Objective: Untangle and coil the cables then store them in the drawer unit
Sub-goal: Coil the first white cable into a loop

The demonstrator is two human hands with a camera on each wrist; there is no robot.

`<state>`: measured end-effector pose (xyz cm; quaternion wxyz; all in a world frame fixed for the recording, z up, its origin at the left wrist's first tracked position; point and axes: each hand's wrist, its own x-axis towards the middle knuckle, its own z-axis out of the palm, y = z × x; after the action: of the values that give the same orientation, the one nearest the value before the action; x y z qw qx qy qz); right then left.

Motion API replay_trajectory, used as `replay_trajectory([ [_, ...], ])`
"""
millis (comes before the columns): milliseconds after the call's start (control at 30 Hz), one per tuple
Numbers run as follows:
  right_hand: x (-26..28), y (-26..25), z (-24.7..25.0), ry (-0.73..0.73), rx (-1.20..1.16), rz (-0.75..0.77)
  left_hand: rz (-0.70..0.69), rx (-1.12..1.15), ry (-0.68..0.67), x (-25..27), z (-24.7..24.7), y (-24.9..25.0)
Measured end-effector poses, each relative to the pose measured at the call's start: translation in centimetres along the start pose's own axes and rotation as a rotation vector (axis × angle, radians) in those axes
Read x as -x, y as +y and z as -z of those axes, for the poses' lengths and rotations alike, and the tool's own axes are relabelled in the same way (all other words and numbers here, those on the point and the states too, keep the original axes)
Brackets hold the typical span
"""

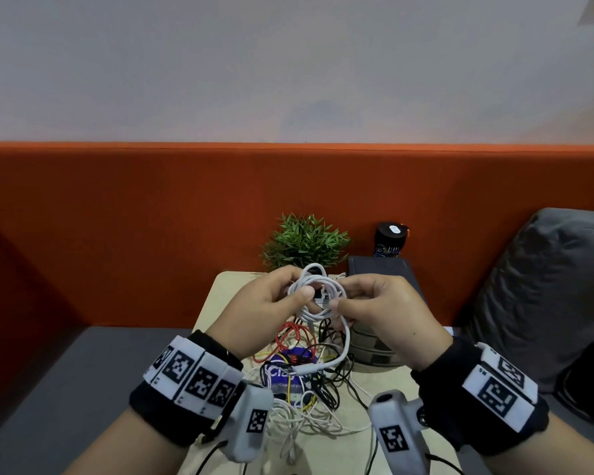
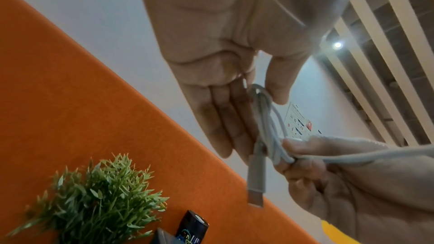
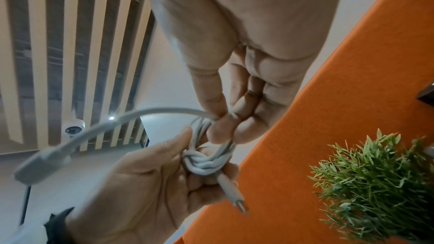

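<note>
- White and rubbery, the white cable [image 1: 318, 296] is sitting as a small coil in the air between the two hands, above the tangled pile [image 1: 302, 382] lying on the beige table [image 1: 216, 293].
- The left hand [image 1: 271, 299] is pinching the coil's left side, thumb on the near face and fingers [image 2: 225, 118] behind it; one plug end [image 2: 256, 183] is hanging down past those fingertips.
- The right hand [image 1: 388, 310] is gripping the coil's right side, its fingers [image 3: 234, 127] curling round the bundled loops just beside a wrapped, knot-like turn [image 3: 204, 162].
- A free tail is running from the right fingers down towards the pile, ending in the other plug [image 3: 40, 162], which is blurring close to the right wrist camera.
- The relation that matters: the coil's flat face is turning towards the person, its loops running from one set of fingers to the other, and both hands are touching it, so neither is nearer; the loose tail, though, is leaving from the right fingers' side.
- Judging by this, the step in hand is finishing the wrap, and the right hand looks better placed to feed the tail round while the left is steadying the loops.
- The dark drawer unit [image 1: 384, 269] is standing beyond and below the right fingers, near the plant [image 1: 306, 241] and a dark cup [image 1: 391, 240].
- Red, yellow and black leads are waiting in the pile, so much of the task seems left.
</note>
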<state>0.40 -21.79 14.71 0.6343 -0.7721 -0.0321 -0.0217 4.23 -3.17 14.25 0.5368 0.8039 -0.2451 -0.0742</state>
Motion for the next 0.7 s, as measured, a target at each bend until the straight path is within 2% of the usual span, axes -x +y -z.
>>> replay_trajectory([
  [167,-0.1,-0.3,0.4,-0.054,0.01,0.074,0.077,0.264,0.083,-0.2,0.1,0.3],
  [300,0.2,-0.3,0.7,-0.123,0.124,0.105,0.096,0.307,0.101,-0.5,0.9,0.3],
  [433,0.4,0.3,0.9,-0.132,0.241,0.121,0.104,0.325,0.162,-0.9,1.4,0.4],
  [533,0.7,0.5,0.8,-0.108,0.249,0.135,0.104,0.371,0.165,-1.1,1.4,0.3],
  [700,0.6,1.7,0.4,0.034,0.283,0.132,0.159,0.508,0.052,-0.8,1.1,0.7],
])
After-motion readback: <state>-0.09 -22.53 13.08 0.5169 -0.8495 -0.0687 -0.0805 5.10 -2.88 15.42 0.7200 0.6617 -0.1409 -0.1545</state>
